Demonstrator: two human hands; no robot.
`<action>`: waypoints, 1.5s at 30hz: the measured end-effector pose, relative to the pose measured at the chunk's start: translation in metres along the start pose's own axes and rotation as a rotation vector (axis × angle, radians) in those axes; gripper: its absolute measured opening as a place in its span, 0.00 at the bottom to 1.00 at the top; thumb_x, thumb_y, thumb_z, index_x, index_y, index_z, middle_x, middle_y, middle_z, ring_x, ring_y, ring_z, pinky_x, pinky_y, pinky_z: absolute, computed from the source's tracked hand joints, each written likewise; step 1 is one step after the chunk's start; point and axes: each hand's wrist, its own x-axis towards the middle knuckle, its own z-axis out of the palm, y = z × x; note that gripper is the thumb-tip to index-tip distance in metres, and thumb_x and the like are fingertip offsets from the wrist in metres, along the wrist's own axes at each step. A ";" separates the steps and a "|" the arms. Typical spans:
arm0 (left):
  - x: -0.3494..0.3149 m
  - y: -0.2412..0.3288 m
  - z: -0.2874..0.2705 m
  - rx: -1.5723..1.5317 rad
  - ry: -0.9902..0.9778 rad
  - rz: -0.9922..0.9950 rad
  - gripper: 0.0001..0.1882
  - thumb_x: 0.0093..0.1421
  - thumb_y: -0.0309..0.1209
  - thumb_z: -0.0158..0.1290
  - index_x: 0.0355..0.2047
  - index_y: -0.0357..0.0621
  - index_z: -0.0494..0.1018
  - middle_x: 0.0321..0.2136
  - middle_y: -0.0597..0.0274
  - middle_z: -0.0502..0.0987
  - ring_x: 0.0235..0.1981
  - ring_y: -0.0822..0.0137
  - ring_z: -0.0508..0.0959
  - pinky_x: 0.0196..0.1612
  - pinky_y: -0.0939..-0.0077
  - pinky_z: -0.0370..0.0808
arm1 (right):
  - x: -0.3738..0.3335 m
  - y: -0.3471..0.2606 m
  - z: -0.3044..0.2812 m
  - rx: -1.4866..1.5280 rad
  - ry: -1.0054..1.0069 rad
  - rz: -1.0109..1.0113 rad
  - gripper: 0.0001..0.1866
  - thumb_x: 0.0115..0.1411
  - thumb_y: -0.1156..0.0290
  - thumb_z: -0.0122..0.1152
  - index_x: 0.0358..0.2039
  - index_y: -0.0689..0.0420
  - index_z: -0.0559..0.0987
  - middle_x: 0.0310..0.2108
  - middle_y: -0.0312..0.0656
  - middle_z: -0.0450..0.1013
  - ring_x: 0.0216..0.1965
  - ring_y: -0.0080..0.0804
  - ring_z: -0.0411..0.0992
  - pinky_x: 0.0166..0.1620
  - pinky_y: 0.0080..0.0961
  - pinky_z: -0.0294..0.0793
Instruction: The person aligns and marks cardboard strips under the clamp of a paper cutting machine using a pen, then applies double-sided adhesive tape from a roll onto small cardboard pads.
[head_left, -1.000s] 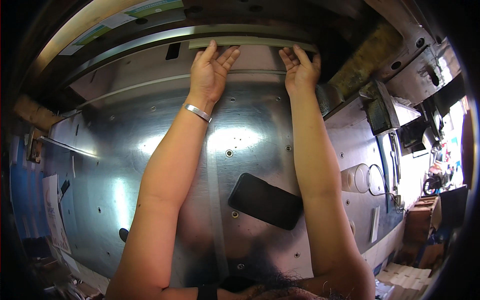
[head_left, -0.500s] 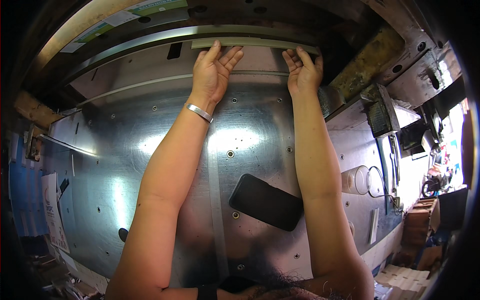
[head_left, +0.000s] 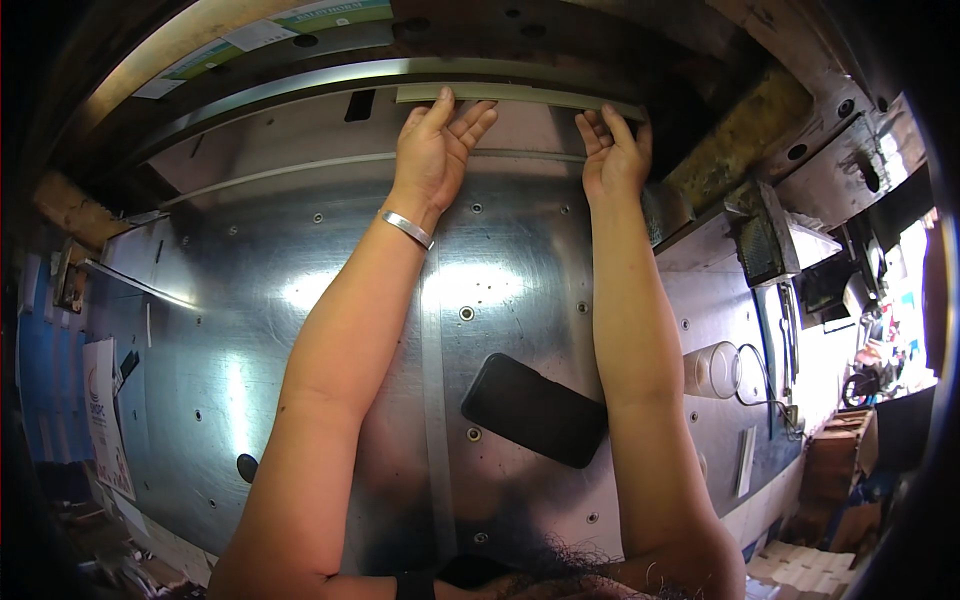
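Note:
A long, narrow, pale yellow-green strip [head_left: 490, 93] lies across the far side of the metal table, at the dark opening under the machine. My left hand [head_left: 434, 150] is palm up with its thumb on the strip's near edge, toward its left end. Toward the right end, my right hand [head_left: 615, 155] takes the strip the same way, thumb above. The fingers beneath the strip are partly hidden. Between my forearms a black smartphone [head_left: 535, 410] rests on the table, close to my right arm.
The shiny metal table [head_left: 250, 290] has several screw holes and a thin raised edge [head_left: 290, 173] running across its far part. A clear glass [head_left: 712, 370] and a white strip [head_left: 747, 460] are right of my right arm. A metal block [head_left: 765, 235] stands at the machine's right side.
The view has shifted slightly, so the machine and strip appear a little lower and further right. Both hands keep the same hold on the strip.

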 end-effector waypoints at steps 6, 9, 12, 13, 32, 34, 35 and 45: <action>0.000 -0.002 -0.002 -0.025 -0.002 -0.012 0.12 0.74 0.34 0.48 0.50 0.38 0.70 0.50 0.48 0.77 0.53 0.53 0.79 0.57 0.61 0.80 | 0.000 0.002 -0.001 -0.011 -0.018 -0.019 0.35 0.59 0.85 0.63 0.65 0.55 0.61 0.41 0.44 0.74 0.37 0.38 0.78 0.46 0.40 0.86; 0.000 -0.002 -0.003 -0.045 -0.005 -0.019 0.13 0.74 0.35 0.48 0.49 0.39 0.71 0.49 0.49 0.77 0.53 0.55 0.79 0.57 0.63 0.80 | -0.001 0.002 0.001 0.004 -0.012 -0.014 0.38 0.58 0.85 0.64 0.66 0.54 0.59 0.39 0.43 0.75 0.33 0.34 0.78 0.44 0.39 0.86; 0.000 -0.003 -0.001 -0.074 -0.014 -0.039 0.14 0.74 0.36 0.48 0.50 0.39 0.71 0.49 0.50 0.77 0.52 0.57 0.79 0.57 0.64 0.79 | 0.000 0.001 0.001 -0.001 -0.011 -0.016 0.38 0.58 0.85 0.64 0.66 0.53 0.59 0.38 0.43 0.75 0.33 0.34 0.78 0.44 0.38 0.86; 0.000 -0.003 -0.001 -0.099 -0.023 -0.057 0.14 0.73 0.36 0.48 0.51 0.39 0.71 0.49 0.51 0.77 0.52 0.58 0.78 0.57 0.65 0.78 | -0.001 0.001 0.001 0.000 -0.012 -0.015 0.38 0.58 0.85 0.64 0.66 0.53 0.59 0.38 0.43 0.75 0.33 0.34 0.78 0.44 0.38 0.86; 0.000 -0.004 0.000 -0.251 -0.118 -0.154 0.13 0.69 0.30 0.49 0.50 0.35 0.72 0.50 0.49 0.76 0.53 0.58 0.73 0.64 0.60 0.69 | 0.003 0.001 -0.010 -0.007 -0.059 0.016 0.28 0.63 0.81 0.62 0.61 0.50 0.66 0.45 0.42 0.74 0.41 0.37 0.77 0.50 0.41 0.84; 0.001 -0.003 -0.003 -0.252 -0.113 -0.158 0.12 0.69 0.29 0.49 0.48 0.35 0.72 0.50 0.49 0.76 0.53 0.58 0.73 0.64 0.60 0.70 | 0.002 0.003 -0.008 0.003 -0.073 0.024 0.28 0.63 0.81 0.62 0.61 0.49 0.66 0.45 0.42 0.74 0.41 0.38 0.77 0.50 0.41 0.84; 0.001 -0.003 -0.004 -0.251 -0.111 -0.152 0.12 0.69 0.29 0.49 0.48 0.35 0.72 0.50 0.49 0.76 0.53 0.58 0.73 0.64 0.60 0.70 | 0.002 0.003 -0.008 0.012 -0.081 0.028 0.28 0.63 0.81 0.62 0.61 0.49 0.66 0.46 0.41 0.74 0.41 0.38 0.77 0.50 0.41 0.84; 0.000 -0.002 -0.003 -0.253 -0.108 -0.158 0.11 0.68 0.28 0.49 0.47 0.35 0.72 0.50 0.49 0.75 0.54 0.58 0.73 0.64 0.59 0.70 | 0.005 0.003 -0.014 0.001 -0.139 0.017 0.35 0.63 0.80 0.63 0.66 0.49 0.58 0.45 0.43 0.74 0.38 0.36 0.78 0.47 0.39 0.85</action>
